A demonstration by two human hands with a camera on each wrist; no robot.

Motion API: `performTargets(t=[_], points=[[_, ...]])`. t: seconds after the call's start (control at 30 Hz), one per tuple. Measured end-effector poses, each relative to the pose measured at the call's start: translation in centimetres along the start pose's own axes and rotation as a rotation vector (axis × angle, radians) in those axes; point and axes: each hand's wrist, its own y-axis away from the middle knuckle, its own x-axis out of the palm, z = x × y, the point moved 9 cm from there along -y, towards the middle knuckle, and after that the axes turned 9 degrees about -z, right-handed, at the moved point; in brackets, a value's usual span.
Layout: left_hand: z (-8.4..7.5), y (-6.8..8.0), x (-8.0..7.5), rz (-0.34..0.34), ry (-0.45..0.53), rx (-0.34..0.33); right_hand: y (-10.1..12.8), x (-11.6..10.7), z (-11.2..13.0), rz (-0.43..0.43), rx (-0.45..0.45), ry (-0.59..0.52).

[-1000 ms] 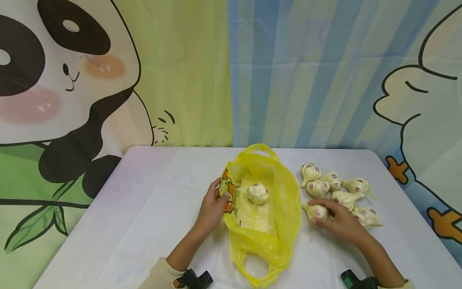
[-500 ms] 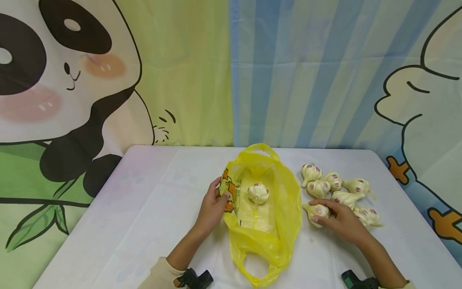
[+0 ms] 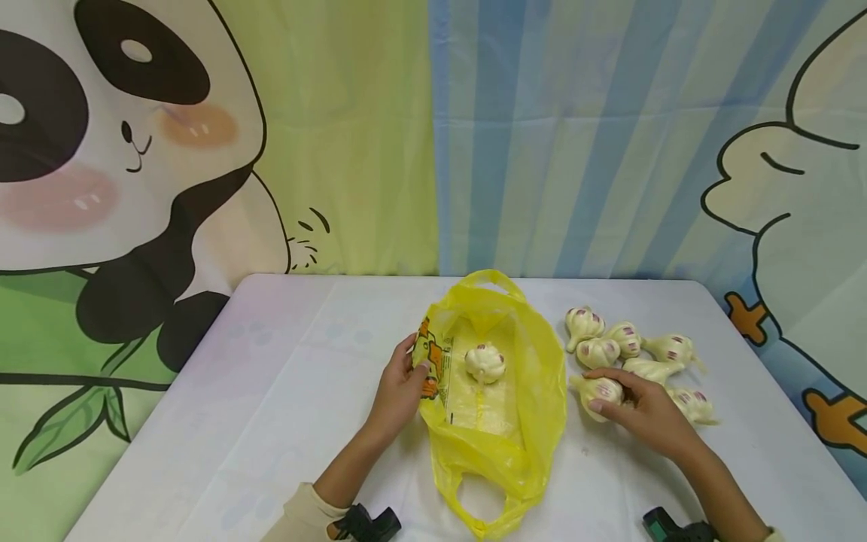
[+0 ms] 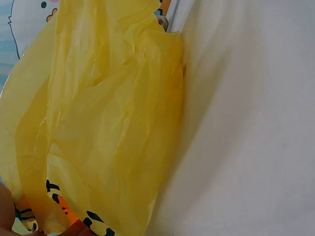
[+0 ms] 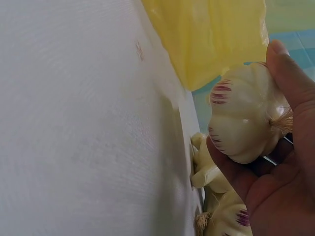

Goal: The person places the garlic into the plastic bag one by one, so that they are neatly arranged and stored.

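Observation:
My left hand (image 3: 398,391) pinches the left rim of a yellow plastic bag (image 3: 538,384), which lies with its mouth spread toward me. One white garlic bulb (image 3: 485,363) with purple marks sits inside it. To the right of the bag, my right hand (image 3: 646,418) grips another garlic bulb (image 3: 597,396) between thumb and fingers. In the right wrist view that held bulb (image 5: 243,115) shows its root tuft near the palm and seems raised off the table. Only a small part of the left hand shows in the left wrist view, at the lower left corner.
Several more garlic bulbs (image 3: 626,339) lie in a cluster behind and beside my right hand. A white cloth covers the table (image 3: 305,361). Behind its far edge hangs a printed curtain (image 3: 352,150) with a panda. The bag's near handle loop (image 3: 482,519) points toward me.
The garlic bulb in my right hand has shifted and lifted slightly, and the hand has moved a little with it. My left hand and the bag stay in place.

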Motion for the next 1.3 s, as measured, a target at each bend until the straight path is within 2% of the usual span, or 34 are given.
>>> performTargets(t=[0.63,0.87,1.1,1.3], points=[[0.0,-0.2,0.3,0.015,-0.002,0.012,0.1,-1.8,1.8,-0.066,-0.01,0.011],[-0.1,-0.1,0.3,0.015,0.0,0.009,-0.2,-2.3,2.6,-0.094,-0.027,0.011],[0.0,-0.1,0.4,0.012,0.008,0.004,-0.8,-3.8,3.6,-0.153,-0.063,0.081],[0.0,0.0,0.1,0.005,0.001,0.004,-1.6,-4.5,4.5,-0.187,-0.074,0.06]])
